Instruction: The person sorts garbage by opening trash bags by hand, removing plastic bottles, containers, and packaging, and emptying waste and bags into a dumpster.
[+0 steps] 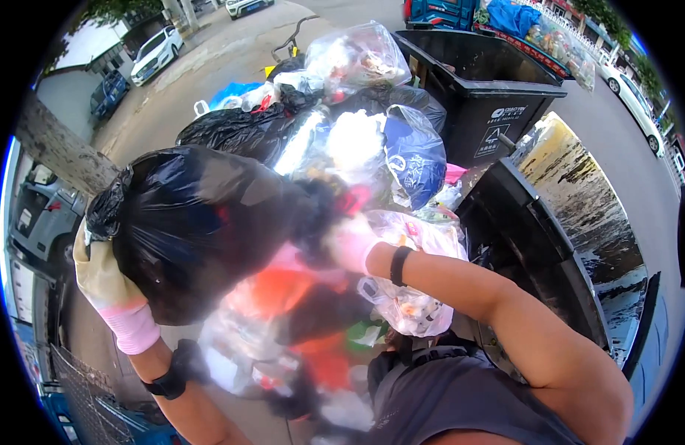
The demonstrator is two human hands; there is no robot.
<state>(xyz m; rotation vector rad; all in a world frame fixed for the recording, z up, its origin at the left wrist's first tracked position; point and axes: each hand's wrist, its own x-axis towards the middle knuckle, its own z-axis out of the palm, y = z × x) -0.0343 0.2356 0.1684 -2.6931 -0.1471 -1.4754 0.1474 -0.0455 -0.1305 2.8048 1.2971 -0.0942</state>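
A full black garbage bag (201, 215) is held up across the left and middle of the head view, its right end smeared by motion. My left hand (105, 278), in a cream and pink glove, grips the bag's left side near a gathered black end; part of its fingers is hidden by the plastic. At the bag's narrowed right end, my right hand (351, 243) in a pale pink glove is closed on the dark plastic, though blur hides its fingers. Under the bag lie blurred orange, white and dark bags of refuse (272, 293).
Piled clear, white and black trash bags (357, 55) fill the middle. A black wheeled bin (505, 100) stands open behind them, a second black bin (524, 245) tilted at the right. A tree trunk (57, 144) rises at left. A blue loaded truck (439, 15) is behind.
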